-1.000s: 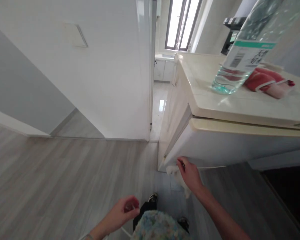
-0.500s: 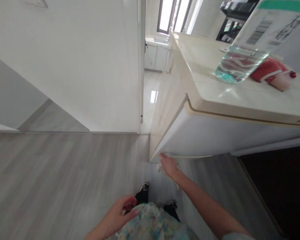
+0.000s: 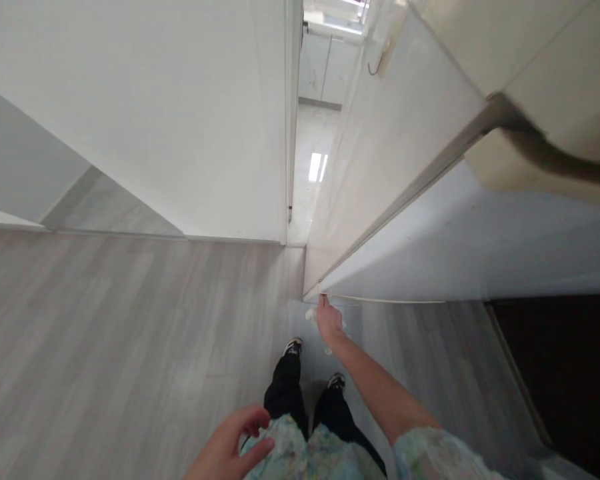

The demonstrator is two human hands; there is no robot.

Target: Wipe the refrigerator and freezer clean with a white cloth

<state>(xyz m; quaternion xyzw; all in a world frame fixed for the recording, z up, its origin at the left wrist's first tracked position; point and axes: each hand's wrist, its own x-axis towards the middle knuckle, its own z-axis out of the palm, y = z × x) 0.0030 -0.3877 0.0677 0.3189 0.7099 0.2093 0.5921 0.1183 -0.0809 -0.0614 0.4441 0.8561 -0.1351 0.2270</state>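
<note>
My right hand point(image 3: 329, 321) reaches down to the bottom corner of a white door point(image 3: 405, 253) on a tall, cream-sided appliance that looks like a fridge point(image 3: 360, 173). Its fingers are pressed together at the door's lower edge, seemingly gripping it. Small whitish bits point(image 3: 311, 315) show around and below that hand; whether they lie on the floor or hang from the hand I cannot tell. In front of my patterned top, my left hand point(image 3: 240, 437) hovers with curled fingers and the thumb apart, holding nothing.
Grey wood-look floor point(image 3: 155, 333) spreads out, with my shoes point(image 3: 293, 347) close to the appliance. A white panel point(image 3: 180, 120) stands ahead on the left. Between it and the appliance runs a narrow passage point(image 3: 313, 140). A dark mat or panel point(image 3: 565, 373) lies at the right.
My view has moved closer over the appliance, and the bottle and red item on its top have left the frame. My right hand stays at the door's lower corner; the left remains curled.
</note>
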